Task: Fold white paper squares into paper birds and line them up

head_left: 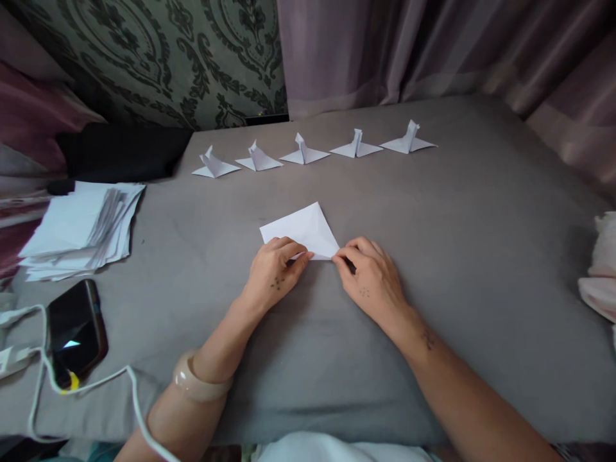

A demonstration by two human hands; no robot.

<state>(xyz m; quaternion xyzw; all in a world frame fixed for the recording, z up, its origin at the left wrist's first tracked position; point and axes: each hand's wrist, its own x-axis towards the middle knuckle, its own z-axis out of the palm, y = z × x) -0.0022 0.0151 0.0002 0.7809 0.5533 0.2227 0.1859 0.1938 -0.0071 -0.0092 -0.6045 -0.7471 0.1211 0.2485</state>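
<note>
White paper: one sheet [305,228], folded to a flat angular shape, is laid on the grey cloth surface [481,244] between the hands, with one point turned away from the body.
Left hand [276,266]: the near edge of the sheet is pinched between thumb and forefinger; the other fingers are curled, and whether they touch the paper cannot be told.
Right hand [370,273]: the right-hand corner of the sheet is pinched by the tips of thumb and forefinger, the remaining fingers being bent behind.
Left forearm: a pale bangle [199,384] is worn.
Paper figures: five folded pieces [304,154] are set out in a row beyond the sheet, each with flat points to the sides and a raised part in the middle.
Left side: a stack of white paper [72,221] is piled unevenly in front of a black cloth [120,154]; nearer, a dark phone [79,327] is placed beside a white cable [128,369].
Background: a patterned wall [192,58] is partly covered by a mauve curtain [337,51].
</note>
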